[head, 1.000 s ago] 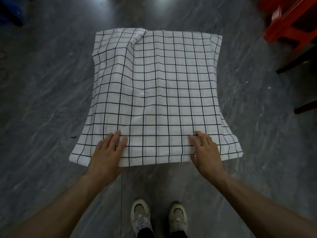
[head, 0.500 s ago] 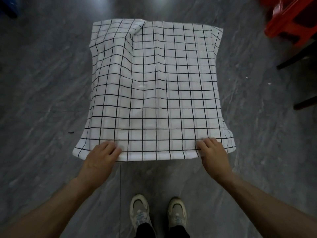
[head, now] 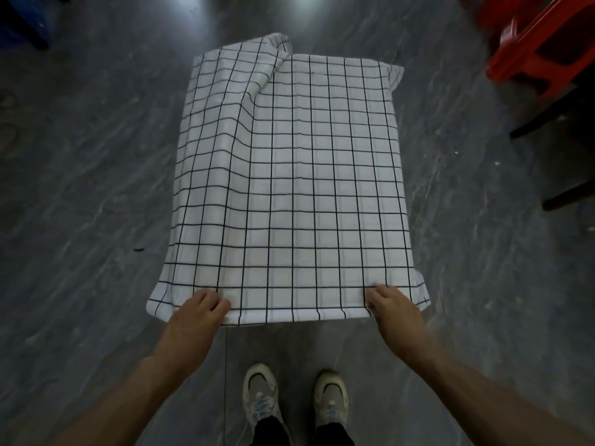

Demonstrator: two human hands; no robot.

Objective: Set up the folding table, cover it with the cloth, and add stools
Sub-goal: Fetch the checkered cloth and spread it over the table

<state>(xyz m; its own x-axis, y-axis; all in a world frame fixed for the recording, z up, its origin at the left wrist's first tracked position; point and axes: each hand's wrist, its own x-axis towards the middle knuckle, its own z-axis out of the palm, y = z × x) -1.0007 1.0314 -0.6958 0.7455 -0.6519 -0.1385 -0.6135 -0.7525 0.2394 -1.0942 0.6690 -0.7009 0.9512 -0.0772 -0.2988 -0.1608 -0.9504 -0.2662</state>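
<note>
2 grips | L hand [head: 194, 320] + R hand [head: 398, 317] pinch cloth [head: 306, 188] near edge

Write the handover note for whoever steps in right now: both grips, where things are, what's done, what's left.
Left grip: fingers curled on the near edge of the cloth.
Right grip: the same, close to the near right corner.
Table: standing, hidden under the cloth.
Red stool: on the floor at far right, apart from the table.
Done: table up, cloth draped over it.
Left: flatten the fold at the far edge, then bring stools.
</note>
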